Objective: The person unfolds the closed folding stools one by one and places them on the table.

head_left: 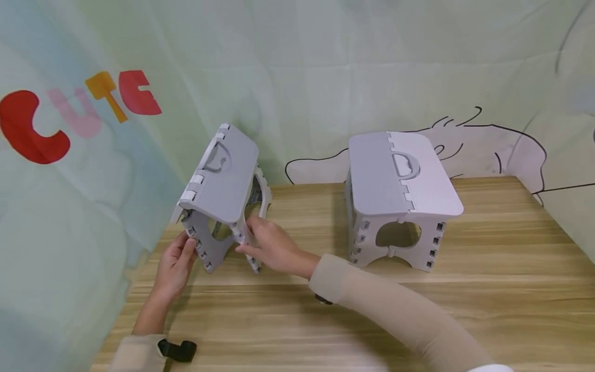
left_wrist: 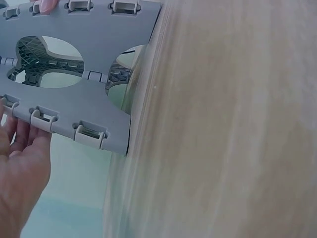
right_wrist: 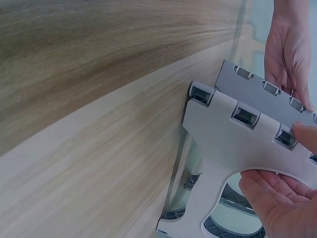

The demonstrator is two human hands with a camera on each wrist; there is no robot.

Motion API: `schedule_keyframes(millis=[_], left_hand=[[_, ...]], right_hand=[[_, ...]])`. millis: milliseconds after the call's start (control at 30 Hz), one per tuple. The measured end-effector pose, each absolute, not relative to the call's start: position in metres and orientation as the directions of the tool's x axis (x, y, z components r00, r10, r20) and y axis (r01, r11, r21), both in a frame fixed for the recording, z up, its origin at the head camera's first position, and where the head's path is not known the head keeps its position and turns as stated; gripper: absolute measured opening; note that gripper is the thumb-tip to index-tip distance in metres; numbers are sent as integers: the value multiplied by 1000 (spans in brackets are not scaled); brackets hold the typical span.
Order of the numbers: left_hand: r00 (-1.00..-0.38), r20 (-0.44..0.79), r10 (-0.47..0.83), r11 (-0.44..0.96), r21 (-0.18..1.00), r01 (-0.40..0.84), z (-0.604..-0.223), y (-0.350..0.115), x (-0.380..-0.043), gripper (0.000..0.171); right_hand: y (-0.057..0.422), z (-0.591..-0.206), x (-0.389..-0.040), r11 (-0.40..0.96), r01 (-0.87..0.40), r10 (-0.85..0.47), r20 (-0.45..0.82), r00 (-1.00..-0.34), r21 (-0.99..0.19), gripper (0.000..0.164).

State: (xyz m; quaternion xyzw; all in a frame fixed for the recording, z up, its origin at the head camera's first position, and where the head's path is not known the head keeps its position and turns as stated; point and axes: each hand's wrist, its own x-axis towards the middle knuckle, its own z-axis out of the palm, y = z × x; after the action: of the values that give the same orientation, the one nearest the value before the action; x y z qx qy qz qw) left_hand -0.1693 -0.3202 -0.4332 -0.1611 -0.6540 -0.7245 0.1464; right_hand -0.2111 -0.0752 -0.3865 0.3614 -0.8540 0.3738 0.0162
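Observation:
A grey-and-white plastic folding stool point(head_left: 228, 175) stands partly folded on the left of the table. Its seat slopes down to the right, and the panel facing me is bent along its middle hinge. On that panel's left edge, my left hand point(head_left: 174, 266) pinches the hinged side, thumb in front and fingers behind. My right hand point(head_left: 274, 248) grips the white side panel point(right_wrist: 228, 134), its fingers through the cutout and its thumb on the hinged edge. The left wrist view shows the grey panel point(left_wrist: 94, 59) from close by, with the left hand's fingers at its lower edge.
A second folding stool point(head_left: 381, 175), fully unfolded and upright, stands on the right of the wooden table point(head_left: 288, 320). A printed cloth point(head_left: 297, 93) hangs behind the table and along its left side, close to the tilted stool.

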Motion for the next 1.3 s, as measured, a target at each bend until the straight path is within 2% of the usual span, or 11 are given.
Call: schedule_keyframes(millis=[1300], left_hand=[[-900,436,4,-72,898,435,-433,-321,-167,36]], right_hand=[[-49,-387,-206,445,-652,-623,311,-718,-614,35]])
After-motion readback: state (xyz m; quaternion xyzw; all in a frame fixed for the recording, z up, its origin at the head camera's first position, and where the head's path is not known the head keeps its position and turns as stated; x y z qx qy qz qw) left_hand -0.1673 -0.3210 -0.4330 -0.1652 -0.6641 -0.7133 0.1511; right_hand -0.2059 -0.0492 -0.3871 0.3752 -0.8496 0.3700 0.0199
